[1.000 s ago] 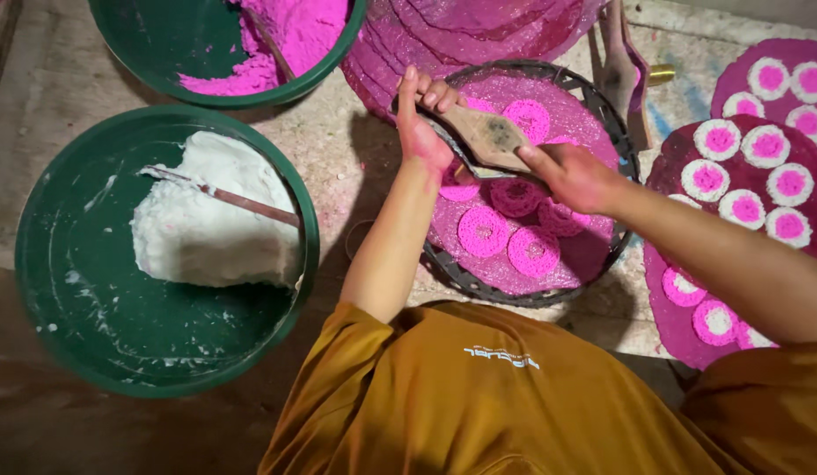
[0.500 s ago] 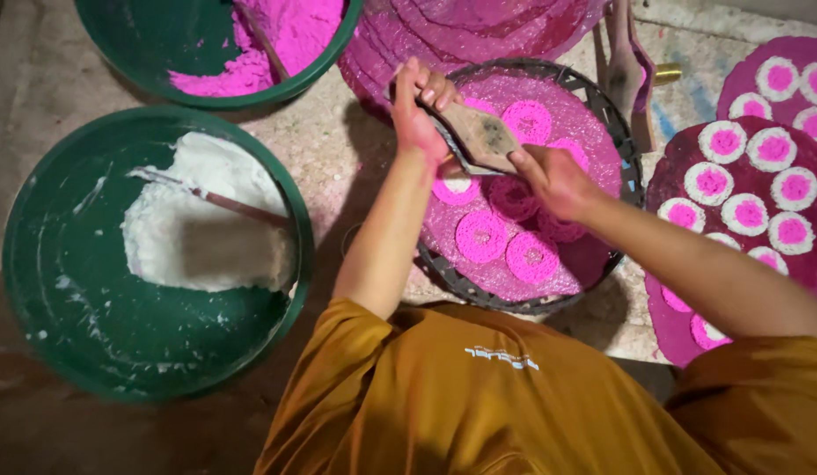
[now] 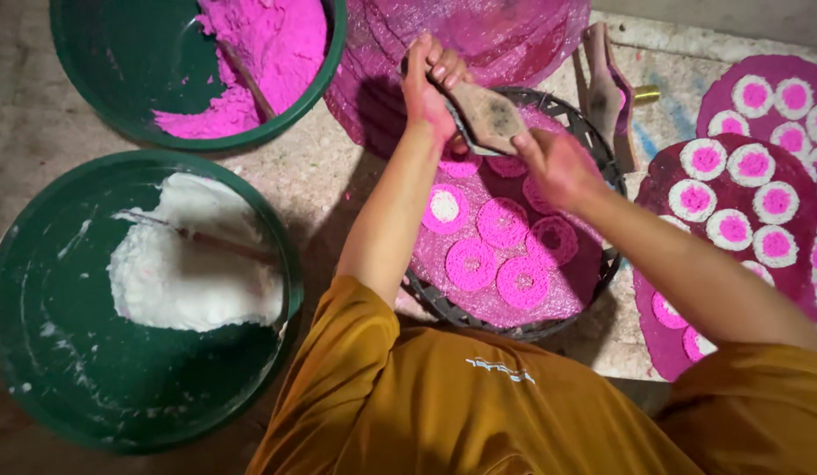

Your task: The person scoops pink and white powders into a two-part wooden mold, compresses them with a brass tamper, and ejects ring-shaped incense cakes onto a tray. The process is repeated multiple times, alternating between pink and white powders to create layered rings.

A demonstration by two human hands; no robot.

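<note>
My left hand (image 3: 430,84) and my right hand (image 3: 556,163) both grip a small wooden paddle-shaped mould (image 3: 489,114), held just above a round dark woven tray (image 3: 593,141). The tray is lined with pink sheet and carries several pink ring-shaped cakes (image 3: 501,222). One ring (image 3: 444,207) has a white centre; the others show pink all through. My left fingers curl over the mould's far end and my right hand holds its near end.
A green basin (image 3: 47,352) with white dough (image 3: 193,277) and a stick sits at left. A second green basin (image 3: 100,79) of pink dough (image 3: 267,53) is behind it. Dark red mats (image 3: 800,185) with white-and-pink cakes lie at right. Another wooden mould (image 3: 606,84) lies behind the tray.
The view has shifted slightly. Both hands stay on the wooden mould over the tray, which has tilted a little toward my left hand.
</note>
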